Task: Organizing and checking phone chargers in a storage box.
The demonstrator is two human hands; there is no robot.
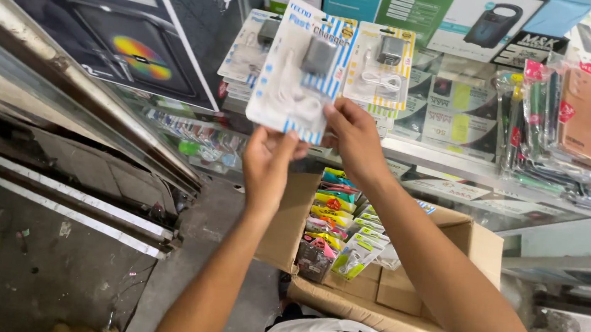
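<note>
White-and-blue carded charger blister pack (297,66) was pinched by both the left hand (267,160) and right hand (351,135); a loosened grip might have dropped it into the brown cardboard box (474,238).

Shop shelf and stock box

An open cardboard box (477,246) holds rows of colourful packets (333,219). Phone cases (585,116) hang at the glass shelf's (452,162) right end; a large speaker carton (108,21) stands at its left.
</note>
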